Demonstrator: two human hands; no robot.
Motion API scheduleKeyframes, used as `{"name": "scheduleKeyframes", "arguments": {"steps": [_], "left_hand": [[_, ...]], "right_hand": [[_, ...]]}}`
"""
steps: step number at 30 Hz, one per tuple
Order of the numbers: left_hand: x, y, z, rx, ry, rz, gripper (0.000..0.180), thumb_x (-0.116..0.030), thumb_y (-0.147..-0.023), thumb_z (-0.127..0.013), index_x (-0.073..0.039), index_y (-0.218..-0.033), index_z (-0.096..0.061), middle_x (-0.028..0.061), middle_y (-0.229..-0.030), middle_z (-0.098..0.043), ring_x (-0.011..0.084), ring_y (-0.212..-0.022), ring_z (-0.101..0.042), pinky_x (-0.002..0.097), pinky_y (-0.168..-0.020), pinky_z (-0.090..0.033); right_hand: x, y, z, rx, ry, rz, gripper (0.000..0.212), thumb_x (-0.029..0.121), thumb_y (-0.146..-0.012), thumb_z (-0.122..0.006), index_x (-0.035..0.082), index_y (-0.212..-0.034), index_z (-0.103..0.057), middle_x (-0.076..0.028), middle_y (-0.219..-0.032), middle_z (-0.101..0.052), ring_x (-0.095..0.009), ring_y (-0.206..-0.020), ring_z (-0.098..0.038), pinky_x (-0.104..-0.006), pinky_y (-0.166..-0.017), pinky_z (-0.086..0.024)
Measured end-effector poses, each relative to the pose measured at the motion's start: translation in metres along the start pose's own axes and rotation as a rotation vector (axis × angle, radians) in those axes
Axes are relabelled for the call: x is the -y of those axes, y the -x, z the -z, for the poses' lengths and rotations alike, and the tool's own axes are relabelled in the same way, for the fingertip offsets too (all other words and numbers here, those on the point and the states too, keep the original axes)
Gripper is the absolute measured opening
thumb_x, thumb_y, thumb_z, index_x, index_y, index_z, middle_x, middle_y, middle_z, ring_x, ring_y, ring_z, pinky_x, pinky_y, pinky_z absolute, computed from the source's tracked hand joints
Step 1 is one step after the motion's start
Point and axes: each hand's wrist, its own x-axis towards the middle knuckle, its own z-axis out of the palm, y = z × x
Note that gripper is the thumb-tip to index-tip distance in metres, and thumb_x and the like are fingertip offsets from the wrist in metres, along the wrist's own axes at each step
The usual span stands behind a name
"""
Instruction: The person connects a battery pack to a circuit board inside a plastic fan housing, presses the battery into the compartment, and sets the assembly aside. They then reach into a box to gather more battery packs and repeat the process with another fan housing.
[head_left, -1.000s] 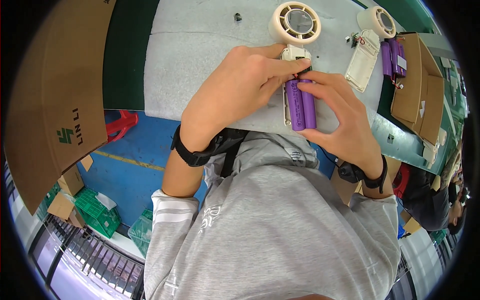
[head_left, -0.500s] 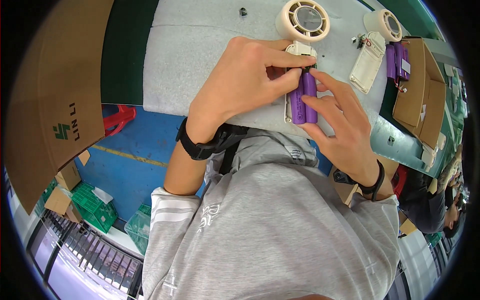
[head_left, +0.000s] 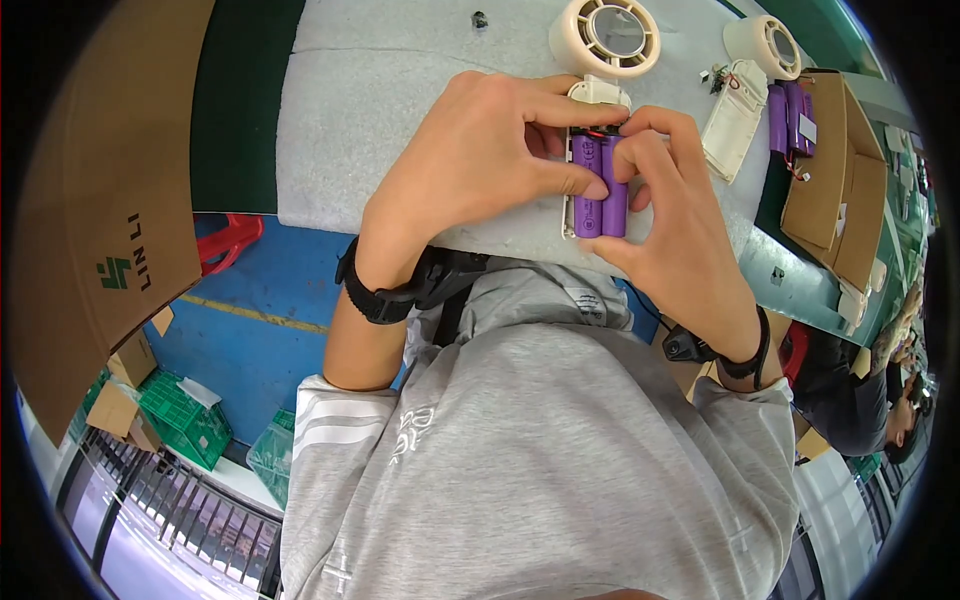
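Two purple cylindrical battery cells [head_left: 587, 215] lie side by side in a cream plastic handle shell [head_left: 598, 92]. Red and dark wires show at their far end. The shell lies directly below a round cream fan head [head_left: 570, 45]; whether they are joined I cannot tell. My left hand [head_left: 480, 150] is closed on the shell and cells from the left, its thumb pressing on the cells and its fingers across the far end. On the right side, my right hand [head_left: 685, 210] grips the battery cells with curled fingers, its thumb at their near end.
A second cream fan head [head_left: 745, 45] and open handle shell [head_left: 735, 130] with loose wires lie to the right. Beyond are more purple battery packs [head_left: 790, 115] and an open cardboard box [head_left: 835, 190]. A large carton [head_left: 100, 200] stands left. A co-worker [head_left: 850, 400] is at far right.
My left thumb has moved down from the cells' far end onto their middle. My right fingers have drawn back to the cells' right side, exposing the wires.
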Motion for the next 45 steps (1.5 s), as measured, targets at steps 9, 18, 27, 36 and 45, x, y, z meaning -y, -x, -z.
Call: {"name": "scheduleKeyframes", "arguments": {"steps": [9,18,27,36,45], "left_hand": [[-0.002,0.001,-0.001,0.01,0.057,0.047,0.054,-0.01,-0.066,-0.084,-0.013,-0.117,-0.069,0.0047,-0.092,-0.072,0.0076,-0.071,-0.061,0.0232,-0.068,-0.05],[0.01,0.0,-0.005,-0.053,0.124,0.002,0.051,-0.024,-0.064,-0.085,-0.018,-0.113,-0.072,0.0069,-0.073,-0.069,0.0126,-0.064,-0.062,0.0257,-0.062,-0.048],[0.003,-0.001,0.003,-0.056,0.074,-0.02,0.048,-0.025,-0.064,-0.085,-0.019,-0.11,-0.073,0.0065,-0.072,-0.068,0.0131,-0.061,-0.059,0.026,-0.059,-0.046],[-0.004,0.0,0.004,0.19,0.142,0.137,0.068,-0.026,-0.073,-0.077,-0.016,-0.134,-0.049,0.013,-0.111,-0.06,0.0273,-0.083,-0.063,0.0405,-0.072,-0.049],[0.012,-0.002,-0.006,-0.087,0.176,-0.026,0.045,-0.019,-0.062,-0.084,-0.014,-0.106,-0.073,0.0084,-0.071,-0.067,0.0161,-0.06,-0.059,0.0283,-0.058,-0.047]], "right_hand": [[0.003,-0.002,-0.002,0.023,0.008,-0.042,0.05,0.0,-0.057,-0.08,0.006,-0.093,-0.046,-0.01,-0.118,-0.041,-0.024,-0.093,-0.054,-0.0316,-0.073,-0.046],[-0.01,0.006,0.008,0.024,-0.074,0.101,0.051,0.002,-0.06,-0.081,0.005,-0.104,-0.055,-0.009,-0.124,-0.044,-0.02,-0.098,-0.054,-0.0313,-0.076,-0.048],[-0.026,0.006,0.005,-0.014,-0.043,0.205,0.047,-0.001,-0.065,-0.081,0.003,-0.108,-0.063,-0.007,-0.123,-0.049,-0.016,-0.092,-0.057,-0.0245,-0.066,-0.051],[-0.017,0.0,0.007,-0.002,-0.062,0.168,0.058,-0.004,-0.061,-0.082,0.004,-0.114,-0.06,-0.007,-0.121,-0.05,-0.016,-0.09,-0.057,-0.0238,-0.065,-0.052],[-0.015,-0.003,0.017,0.053,0.012,0.21,0.064,0.002,-0.063,-0.082,0.004,-0.122,-0.058,-0.01,-0.121,-0.05,-0.018,-0.089,-0.058,-0.0271,-0.069,-0.053]]}}
